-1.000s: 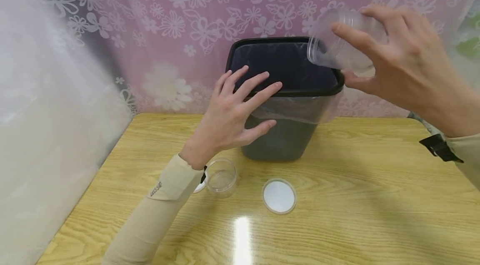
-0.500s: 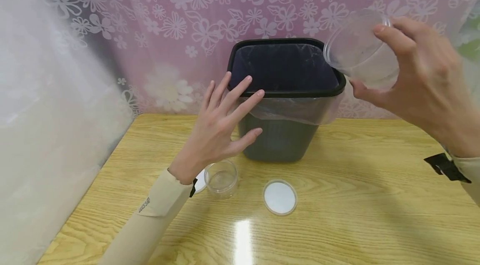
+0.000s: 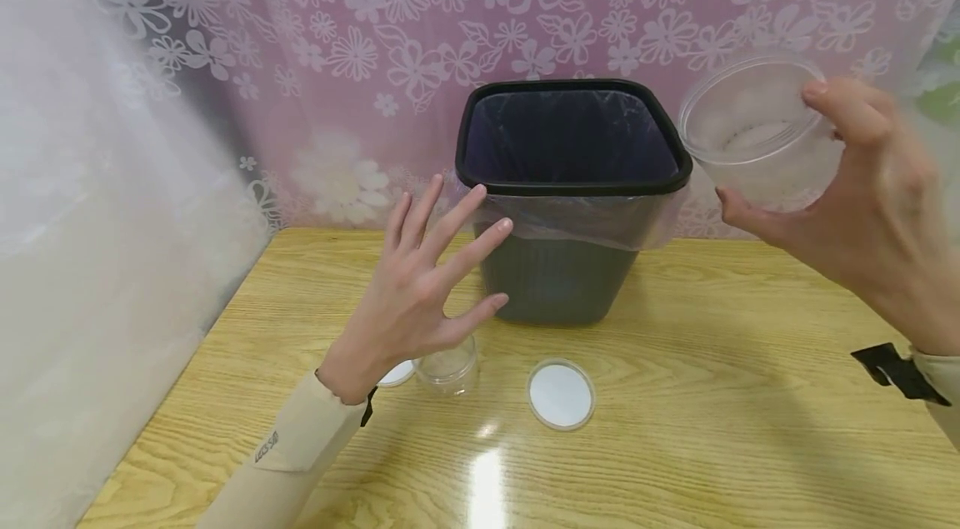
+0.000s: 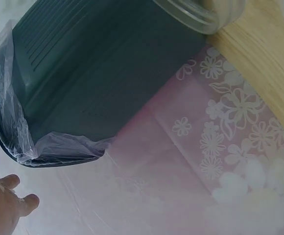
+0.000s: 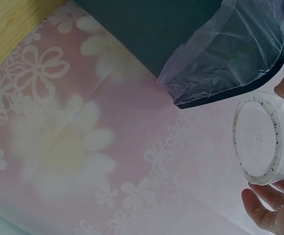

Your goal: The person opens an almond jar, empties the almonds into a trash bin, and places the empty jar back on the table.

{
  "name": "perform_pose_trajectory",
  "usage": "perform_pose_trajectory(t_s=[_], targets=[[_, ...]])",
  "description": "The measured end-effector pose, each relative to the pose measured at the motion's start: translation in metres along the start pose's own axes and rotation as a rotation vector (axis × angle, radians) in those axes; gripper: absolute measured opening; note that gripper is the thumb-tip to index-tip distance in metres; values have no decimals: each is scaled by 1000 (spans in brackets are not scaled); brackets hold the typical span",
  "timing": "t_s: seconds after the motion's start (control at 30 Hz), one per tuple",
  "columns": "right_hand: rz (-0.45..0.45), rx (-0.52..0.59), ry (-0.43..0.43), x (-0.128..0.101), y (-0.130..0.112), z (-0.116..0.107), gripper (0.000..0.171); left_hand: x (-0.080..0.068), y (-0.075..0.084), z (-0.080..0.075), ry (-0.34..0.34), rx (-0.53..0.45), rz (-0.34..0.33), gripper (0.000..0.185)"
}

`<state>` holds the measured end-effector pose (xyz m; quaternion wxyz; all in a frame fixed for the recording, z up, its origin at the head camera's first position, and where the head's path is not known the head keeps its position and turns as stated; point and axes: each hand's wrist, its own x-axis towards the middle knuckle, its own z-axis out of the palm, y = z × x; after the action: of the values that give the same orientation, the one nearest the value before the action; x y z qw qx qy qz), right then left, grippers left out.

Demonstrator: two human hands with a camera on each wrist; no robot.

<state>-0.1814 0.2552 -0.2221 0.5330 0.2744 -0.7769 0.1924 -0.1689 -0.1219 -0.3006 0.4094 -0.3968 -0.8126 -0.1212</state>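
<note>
My right hand (image 3: 885, 204) grips a clear plastic jar (image 3: 757, 117) with no lid on it, its mouth tilted up toward the head camera. Dark specks ring the jar's base in the right wrist view, where fingers (image 5: 262, 210) show below it. Just left of the jar stands a dark trash bin (image 3: 562, 279) with a black rim and a clear liner bag (image 3: 577, 217) folded over. My left hand (image 3: 405, 291) is spread with straight fingers at the bin's front left, holding nothing. Under that hand, a second clear jar (image 3: 453, 375) sits on the table, partly hidden.
A round white lid (image 3: 560, 396) lies on the wooden table (image 3: 712, 396) in front of the bin. Another white lid (image 3: 397, 374) shows partly behind my left wrist. A pink flowered curtain (image 3: 352, 96) hangs behind the table, with whitish sheeting (image 3: 112, 221) at the left.
My right hand has drawn the jar right and down from the bin's rim, turning it more upright. My left hand has moved off the rim, left and down.
</note>
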Motion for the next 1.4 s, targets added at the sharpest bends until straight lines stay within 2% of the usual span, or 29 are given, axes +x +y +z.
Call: perform_pose_trajectory(t_s=[0.27, 0.53, 0.77, 1.0, 1.17, 1.4], targets=[[90, 12, 38, -19, 5, -4, 86, -16, 4, -2, -18, -2, -12, 66], [63, -40, 30, -33, 0, -9, 82, -35, 7, 0, -54, -5, -24, 59], [78, -37, 100, -49, -4, -6, 77, -50, 12, 4, -120, -38, -22, 64], [85, -33, 86, -63, -5, -8, 79, -61, 14, 8, -183, -56, -29, 66], [114, -9, 41, -75, -2, -10, 86, -66, 18, 10, -220, -49, -16, 66], [72, -53, 25, -89, -1, -11, 83, -74, 23, 11, -277, -36, -3, 70]])
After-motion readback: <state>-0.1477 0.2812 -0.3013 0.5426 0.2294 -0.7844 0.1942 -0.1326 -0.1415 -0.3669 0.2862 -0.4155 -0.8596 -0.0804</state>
